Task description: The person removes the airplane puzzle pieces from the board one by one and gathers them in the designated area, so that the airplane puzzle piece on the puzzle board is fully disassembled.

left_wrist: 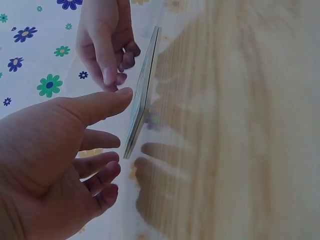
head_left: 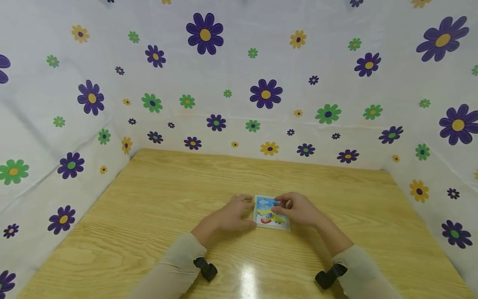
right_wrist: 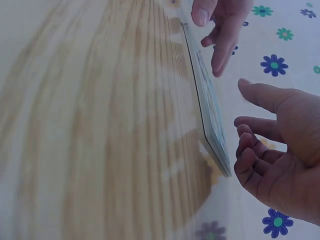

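A small picture board (head_left: 266, 226) with a pale rim lies flat on the table, showing blue sky and a yellow-and-red figure. My left hand (head_left: 237, 214) is at its left edge, thumb and fingers spread loosely; the left wrist view shows the thumb tip close by the board (left_wrist: 145, 90), and I cannot tell if it touches. Over the right part of the board hovers my right hand (head_left: 298, 209). In the right wrist view this hand (right_wrist: 285, 140) has thumb and forefinger apart, with nothing seen between them, and the other fingers loosely curled beside the board (right_wrist: 207, 110).
The wood-grain table (head_left: 168, 187) stretches out around the board. White cloth (head_left: 231, 66) printed with purple, green and yellow flowers hangs at the back and both sides. Dark bands with small black devices (head_left: 207, 270) sit on both wrists.
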### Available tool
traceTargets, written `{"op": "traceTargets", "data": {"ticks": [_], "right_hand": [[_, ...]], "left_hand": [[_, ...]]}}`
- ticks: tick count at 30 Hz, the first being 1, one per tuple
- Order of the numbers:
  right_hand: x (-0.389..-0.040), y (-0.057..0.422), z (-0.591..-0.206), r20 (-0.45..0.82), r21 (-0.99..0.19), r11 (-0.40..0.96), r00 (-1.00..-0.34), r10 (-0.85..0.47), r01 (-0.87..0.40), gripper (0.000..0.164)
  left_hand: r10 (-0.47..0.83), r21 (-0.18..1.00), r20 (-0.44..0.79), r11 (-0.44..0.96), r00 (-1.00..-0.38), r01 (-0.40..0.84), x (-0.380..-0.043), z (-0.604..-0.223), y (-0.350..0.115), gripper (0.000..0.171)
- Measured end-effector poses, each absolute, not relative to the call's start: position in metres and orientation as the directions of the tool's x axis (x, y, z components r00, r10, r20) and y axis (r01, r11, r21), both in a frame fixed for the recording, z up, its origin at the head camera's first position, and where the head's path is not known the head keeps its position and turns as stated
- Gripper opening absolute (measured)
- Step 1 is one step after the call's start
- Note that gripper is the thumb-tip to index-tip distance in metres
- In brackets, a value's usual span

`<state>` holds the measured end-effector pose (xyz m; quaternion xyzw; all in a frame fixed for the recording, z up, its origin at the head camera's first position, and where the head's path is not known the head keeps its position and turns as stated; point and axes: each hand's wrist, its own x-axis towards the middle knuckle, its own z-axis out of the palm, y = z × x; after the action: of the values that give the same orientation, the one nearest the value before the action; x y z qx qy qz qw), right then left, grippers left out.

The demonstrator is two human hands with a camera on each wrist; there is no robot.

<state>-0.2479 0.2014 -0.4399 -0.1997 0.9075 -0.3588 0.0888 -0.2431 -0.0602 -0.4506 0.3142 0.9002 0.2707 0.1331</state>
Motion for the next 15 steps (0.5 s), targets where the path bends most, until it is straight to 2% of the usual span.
{"op": "traceTargets", "data": {"ticks": [4, 7, 15], "right_hand": [[-0.254, 0.192, -0.447, -0.04, -0.694, 0.663, -0.905, -0.423, -0.279, 0.041], [-0.258, 0.185, -0.45, -0.059, -0.715, 0.649, -0.903, -0.427, -0.26, 0.041], [-0.263, 0.177, -0.45, -0.085, -0.741, 0.634, -0.905, -0.416, -0.221, 0.039]], "left_hand": [[0.67, 0.61, -0.069, 0.615, -0.739, 0.5, -0.243, -0.452, -0.054, 0.063], [0.667, 0.614, -0.052, 0.608, -0.743, 0.503, -0.244, -0.454, -0.051, 0.057], [0.554, 0.729, -0.017, 0.576, -0.833, 0.368, -0.244, -0.455, -0.041, 0.042]]}}
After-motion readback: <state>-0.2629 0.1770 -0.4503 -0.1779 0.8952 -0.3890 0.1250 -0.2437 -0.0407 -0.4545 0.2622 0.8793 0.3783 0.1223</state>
